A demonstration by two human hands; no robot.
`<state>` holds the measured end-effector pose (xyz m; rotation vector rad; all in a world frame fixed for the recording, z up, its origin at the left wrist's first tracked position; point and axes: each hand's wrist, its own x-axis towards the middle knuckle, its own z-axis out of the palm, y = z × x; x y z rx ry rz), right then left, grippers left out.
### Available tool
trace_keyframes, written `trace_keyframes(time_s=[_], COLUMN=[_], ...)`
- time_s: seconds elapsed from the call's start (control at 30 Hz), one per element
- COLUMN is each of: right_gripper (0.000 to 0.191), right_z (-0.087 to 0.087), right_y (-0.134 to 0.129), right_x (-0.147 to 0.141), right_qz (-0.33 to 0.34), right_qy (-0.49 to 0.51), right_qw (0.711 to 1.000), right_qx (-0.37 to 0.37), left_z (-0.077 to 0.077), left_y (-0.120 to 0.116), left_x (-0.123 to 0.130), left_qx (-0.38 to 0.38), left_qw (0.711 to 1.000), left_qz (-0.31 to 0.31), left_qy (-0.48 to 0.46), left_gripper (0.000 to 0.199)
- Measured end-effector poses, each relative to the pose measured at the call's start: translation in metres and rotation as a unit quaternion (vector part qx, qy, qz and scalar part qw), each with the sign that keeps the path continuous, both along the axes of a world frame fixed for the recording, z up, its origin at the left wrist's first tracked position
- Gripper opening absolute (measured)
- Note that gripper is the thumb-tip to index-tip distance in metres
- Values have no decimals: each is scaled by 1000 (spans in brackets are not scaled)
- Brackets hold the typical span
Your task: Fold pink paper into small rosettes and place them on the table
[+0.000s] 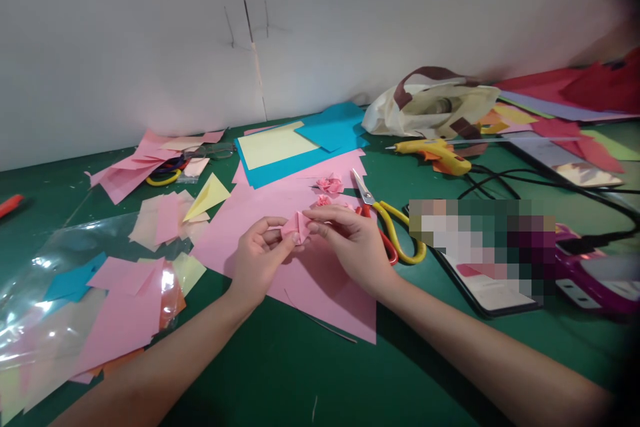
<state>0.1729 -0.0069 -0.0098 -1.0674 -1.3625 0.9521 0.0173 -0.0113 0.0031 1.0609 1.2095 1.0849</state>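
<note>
Between my two hands is a small folded piece of pink paper [296,228], held above a large pink sheet [325,293]. My left hand [257,257] pinches its left side with thumb and fingers. On its right side the thumb and fingertips of my right hand [353,240] are closed. Just beyond my hands lie pink paper flowers [330,183]. Scissors [387,213] with yellow handles rest by my right hand, and a red-handled tool partly hidden by that hand lies beside them. A thin wire [320,323] lies along the near edge of the pink sheet.
Left, a clear plastic bag [45,267] and paper scraps [125,300] cover the green table [240,380]. Blue sheets [280,173] lie at the back. To the right are a yellow glue gun [435,153], a cloth bag [430,107], black cables [520,180] and a phone [505,300].
</note>
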Motion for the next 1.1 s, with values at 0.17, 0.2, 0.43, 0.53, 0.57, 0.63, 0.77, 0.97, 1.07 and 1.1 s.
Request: trace_keyframes(time_s=[0.17,0.2,0.43,0.53,0.57,0.63,0.77,0.97,1.07,1.1], right_gripper=[21,21,21,22,22,22,23,25,20,18], right_z=[1,2,2,2,2,3,3,2,5,6], right_y=[2,2,1,1,1,1,0,-1,-1,-1], right_x=[0,0,1,1,1,1,1,1,0,0], right_qz=[5,5,12,15,17,21,27,42,41,44], right_qy=[-1,0,-3,-8,-9,-9,-15,-26,-28,-27], right_qw=[1000,1000,1000,1000,1000,1000,999,998,998,998], right_qx=[7,9,17,16,15,14,19,34,27,25], left_z=[-1,-1,0,0,0,0,0,2,2,2], left_y=[1,2,1,1,1,1,1,-1,-1,-1], left_x=[0,0,1,1,0,0,0,2,1,0], left_qx=[12,14,11,15,17,20,29,51,48,50], left_qw=[1000,1000,999,999,999,999,999,998,999,999], left_qz=[1,2,-1,-3,-3,-1,6,19,10,8], left_qy=[-23,-27,-47,-51,-50,-47,-35,-8,7,14], left_gripper=[36,36,37,36,36,37,37,38,36,35])
